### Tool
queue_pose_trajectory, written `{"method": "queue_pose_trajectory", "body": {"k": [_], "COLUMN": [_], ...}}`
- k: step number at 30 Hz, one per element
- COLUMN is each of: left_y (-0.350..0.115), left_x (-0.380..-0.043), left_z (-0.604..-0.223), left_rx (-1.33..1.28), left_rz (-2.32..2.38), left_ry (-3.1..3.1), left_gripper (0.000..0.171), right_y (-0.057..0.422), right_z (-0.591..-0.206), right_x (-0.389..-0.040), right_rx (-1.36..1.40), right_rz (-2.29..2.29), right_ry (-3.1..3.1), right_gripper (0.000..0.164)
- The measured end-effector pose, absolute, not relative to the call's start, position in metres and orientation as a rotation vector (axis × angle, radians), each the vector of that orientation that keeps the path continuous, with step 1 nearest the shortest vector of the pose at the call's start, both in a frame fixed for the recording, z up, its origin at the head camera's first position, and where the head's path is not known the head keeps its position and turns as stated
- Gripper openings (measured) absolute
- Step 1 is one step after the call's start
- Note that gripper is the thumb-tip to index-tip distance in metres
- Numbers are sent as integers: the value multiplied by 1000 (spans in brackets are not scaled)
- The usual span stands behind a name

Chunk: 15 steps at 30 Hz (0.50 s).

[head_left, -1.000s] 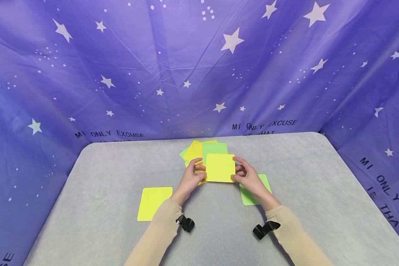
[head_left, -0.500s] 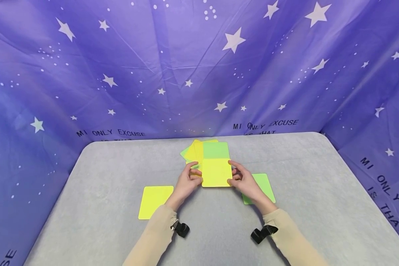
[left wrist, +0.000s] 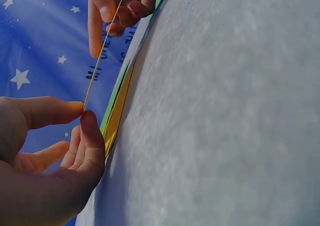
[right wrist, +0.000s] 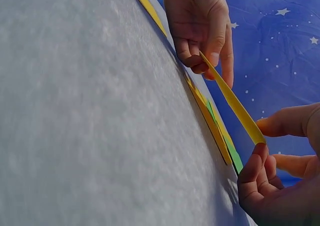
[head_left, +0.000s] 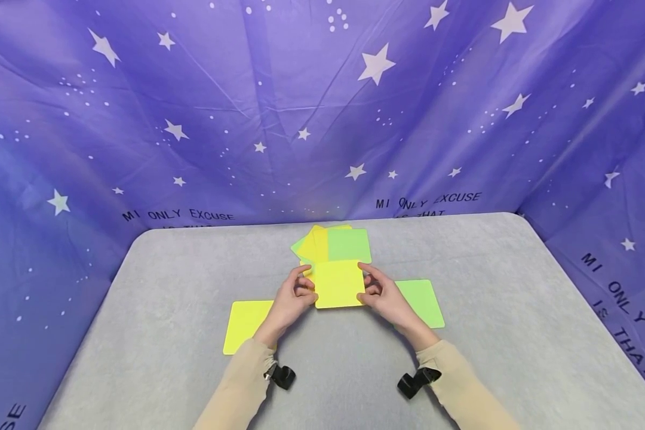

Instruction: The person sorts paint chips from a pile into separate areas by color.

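Note:
Both hands hold one square yellow card point(head_left: 340, 283) by its opposite side edges. My left hand point(head_left: 292, 297) pinches the left edge between thumb and fingers. On the other edge, my right hand point(head_left: 384, 297) does likewise. In the left wrist view the yellow card point(left wrist: 102, 53) shows edge-on, as a thin line raised above the table. Behind it in the head view lies a loose pile of overlapping yellow and green cards, with a green card point(head_left: 349, 243) on its right side. The held card hides the near part of this pile.
A single yellow card point(head_left: 246, 322) lies on the grey table point(head_left: 166, 275) to the left, partly under the left forearm. One green card point(head_left: 423, 303) lies to the right, partly covered by the right arm. A purple star-patterned cloth point(head_left: 279, 89) hangs behind the table.
Both hands have moved to the left and slightly nearer with the yellow card between them. More of the green card in the pile shows now.

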State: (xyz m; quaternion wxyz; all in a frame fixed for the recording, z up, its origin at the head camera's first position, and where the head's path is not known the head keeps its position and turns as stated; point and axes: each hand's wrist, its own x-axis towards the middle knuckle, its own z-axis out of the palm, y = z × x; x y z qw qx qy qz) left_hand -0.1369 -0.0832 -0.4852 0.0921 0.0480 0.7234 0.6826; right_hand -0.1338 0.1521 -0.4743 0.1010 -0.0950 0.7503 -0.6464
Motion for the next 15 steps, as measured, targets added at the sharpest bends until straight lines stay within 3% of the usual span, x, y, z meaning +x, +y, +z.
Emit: {"method": "queue_pose_trajectory", "body": {"k": [15], "left_y": [-106], "left_x": [-129], "left_z": [-485], "left_rx": [125], "left_rz": [2017], "left_ry": [2142], "left_gripper": [68], "right_y": [134], "right_z": [-473], "right_x": [-133], "right_rx": [-316], "right_rz": [-1973], "right_ry": [2119], "right_gripper": [68]}}
